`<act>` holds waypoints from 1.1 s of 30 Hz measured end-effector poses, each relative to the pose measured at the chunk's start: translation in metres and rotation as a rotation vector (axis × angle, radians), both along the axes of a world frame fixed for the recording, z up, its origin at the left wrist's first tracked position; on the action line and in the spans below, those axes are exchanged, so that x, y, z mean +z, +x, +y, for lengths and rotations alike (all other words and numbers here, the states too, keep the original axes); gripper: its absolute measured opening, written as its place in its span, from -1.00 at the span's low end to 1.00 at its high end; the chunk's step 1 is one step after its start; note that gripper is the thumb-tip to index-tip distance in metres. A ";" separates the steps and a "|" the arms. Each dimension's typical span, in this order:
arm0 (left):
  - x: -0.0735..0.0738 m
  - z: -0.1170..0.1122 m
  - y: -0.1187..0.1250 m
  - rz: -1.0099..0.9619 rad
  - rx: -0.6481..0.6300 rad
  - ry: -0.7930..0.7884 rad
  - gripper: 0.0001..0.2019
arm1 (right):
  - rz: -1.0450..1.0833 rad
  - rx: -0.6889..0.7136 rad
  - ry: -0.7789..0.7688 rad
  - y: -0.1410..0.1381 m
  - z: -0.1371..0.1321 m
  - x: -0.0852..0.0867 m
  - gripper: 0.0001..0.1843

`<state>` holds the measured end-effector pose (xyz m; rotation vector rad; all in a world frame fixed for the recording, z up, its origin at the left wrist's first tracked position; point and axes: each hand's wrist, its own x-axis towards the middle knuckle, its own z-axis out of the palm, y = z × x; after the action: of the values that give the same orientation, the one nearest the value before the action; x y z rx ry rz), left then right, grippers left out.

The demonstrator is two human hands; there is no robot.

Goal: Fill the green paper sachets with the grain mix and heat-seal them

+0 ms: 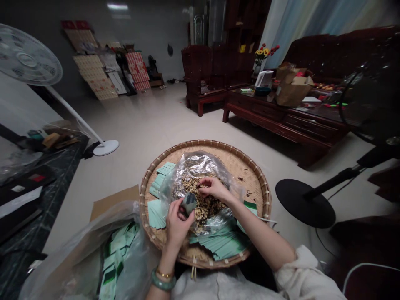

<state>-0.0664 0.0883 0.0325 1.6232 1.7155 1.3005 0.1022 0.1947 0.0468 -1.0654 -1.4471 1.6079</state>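
Observation:
A small pale green packet [189, 203] with a dark opening is held in my left hand [178, 218], fingers wrapped around its sides. My right hand [214, 189] is just to its right, fingertips pinched at the loose dried brown-yellow pieces [204, 208]; what they pinch is too small to make out. These pieces lie in an opened clear plastic bag [200, 160] on a round woven bamboo tray [250, 166]. Fanned stacks of flat green packets [220, 241] lie at the tray's near side, and more green packets [156, 213] along its left.
Left of the tray, a large clear plastic bag [78, 246] holds several green packets, beside cardboard [115, 202]. A white fan [106, 147] stands at left, a black fan [304, 203] at right. Behind are a dark wooden table [281, 118] and a chair [203, 68].

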 end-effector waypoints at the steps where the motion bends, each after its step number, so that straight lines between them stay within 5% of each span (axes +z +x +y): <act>1: 0.000 0.001 0.001 0.006 0.001 -0.002 -0.60 | 0.029 0.005 -0.008 0.002 0.000 0.008 -0.72; 6: 0.003 0.007 0.008 0.064 0.007 0.015 -0.60 | -0.017 0.211 0.124 0.016 0.000 0.058 -0.77; 14: 0.010 0.020 0.020 0.158 0.014 0.061 -0.58 | -0.578 0.354 0.624 0.017 -0.006 0.107 -0.76; 18: 0.009 0.021 0.022 0.191 0.015 0.088 -0.58 | -0.691 0.363 0.679 0.013 -0.009 0.108 -0.70; 26: 0.005 0.023 0.022 0.211 0.019 0.092 -0.59 | -0.597 0.275 0.622 0.007 -0.016 0.099 -0.59; 30: 0.002 0.023 0.021 0.209 0.020 0.089 -0.58 | -0.428 0.207 0.564 0.010 -0.007 0.085 -0.63; 33: 0.000 0.021 0.017 0.181 0.029 0.076 -0.58 | -0.549 0.144 0.526 0.015 0.006 0.068 -0.62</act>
<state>-0.0497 0.1093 0.0321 1.8150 1.8202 1.2797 0.1170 0.2005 0.1147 -1.1427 -2.1960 0.9496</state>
